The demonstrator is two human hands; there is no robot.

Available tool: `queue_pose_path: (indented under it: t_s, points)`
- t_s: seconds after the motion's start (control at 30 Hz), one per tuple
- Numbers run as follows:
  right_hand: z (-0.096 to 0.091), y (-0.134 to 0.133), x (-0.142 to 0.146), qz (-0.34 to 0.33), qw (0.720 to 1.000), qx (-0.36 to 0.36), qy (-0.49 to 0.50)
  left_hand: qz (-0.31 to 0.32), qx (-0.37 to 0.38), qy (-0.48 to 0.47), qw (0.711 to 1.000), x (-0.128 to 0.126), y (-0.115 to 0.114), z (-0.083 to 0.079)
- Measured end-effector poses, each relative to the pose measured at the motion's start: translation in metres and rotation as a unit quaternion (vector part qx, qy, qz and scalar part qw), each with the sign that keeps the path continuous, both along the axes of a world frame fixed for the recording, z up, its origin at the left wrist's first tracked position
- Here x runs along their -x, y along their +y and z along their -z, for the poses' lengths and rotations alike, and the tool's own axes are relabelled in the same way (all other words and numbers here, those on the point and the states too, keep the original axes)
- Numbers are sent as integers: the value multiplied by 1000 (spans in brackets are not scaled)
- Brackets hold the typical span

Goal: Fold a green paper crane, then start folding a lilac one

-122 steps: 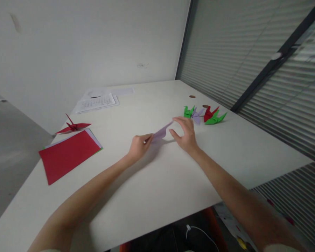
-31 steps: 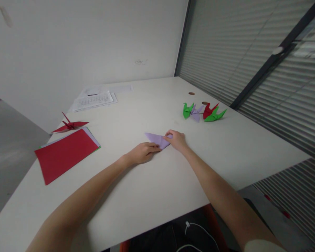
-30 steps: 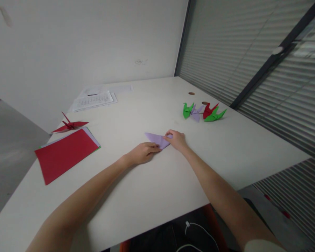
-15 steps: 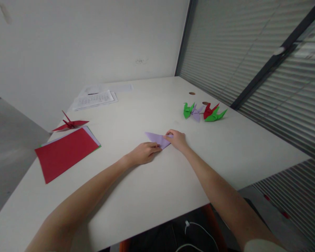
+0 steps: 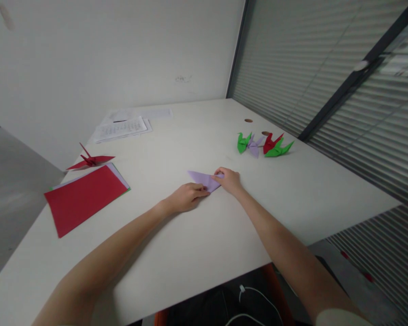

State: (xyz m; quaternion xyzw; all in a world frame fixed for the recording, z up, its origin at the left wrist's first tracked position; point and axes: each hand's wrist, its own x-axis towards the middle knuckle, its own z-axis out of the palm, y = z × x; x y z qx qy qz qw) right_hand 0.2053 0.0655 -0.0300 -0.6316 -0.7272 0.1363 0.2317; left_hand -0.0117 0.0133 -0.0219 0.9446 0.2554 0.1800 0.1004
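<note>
A folded piece of lilac origami paper (image 5: 206, 179) lies on the white table (image 5: 177, 244), its pointed tip towards the left. My left hand (image 5: 187, 197) presses on its near edge with the fingers closed together. At the paper's right end, my right hand (image 5: 229, 180) pinches the corner between thumb and fingers. Part of the paper is hidden under both hands.
Red paper (image 5: 88, 199) tops a stack of sheets at the left, with a red paper crane (image 5: 91, 160) behind it. Several cranes, including a green crane (image 5: 244, 143), stand at the right rear. Printed sheets (image 5: 122, 129) lie at the far left.
</note>
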Motion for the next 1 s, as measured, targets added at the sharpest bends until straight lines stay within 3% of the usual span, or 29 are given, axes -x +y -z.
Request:
queue_pose_path:
  t_s: [0.63, 1.0]
  points:
    - [0, 0, 0, -4, 1000, -5, 0, 10, -74, 4, 997, -5, -4, -1]
    - [-1, 1, 2, 0, 1000, 1, -2, 6, -43, 17, 999, -6, -8, -4]
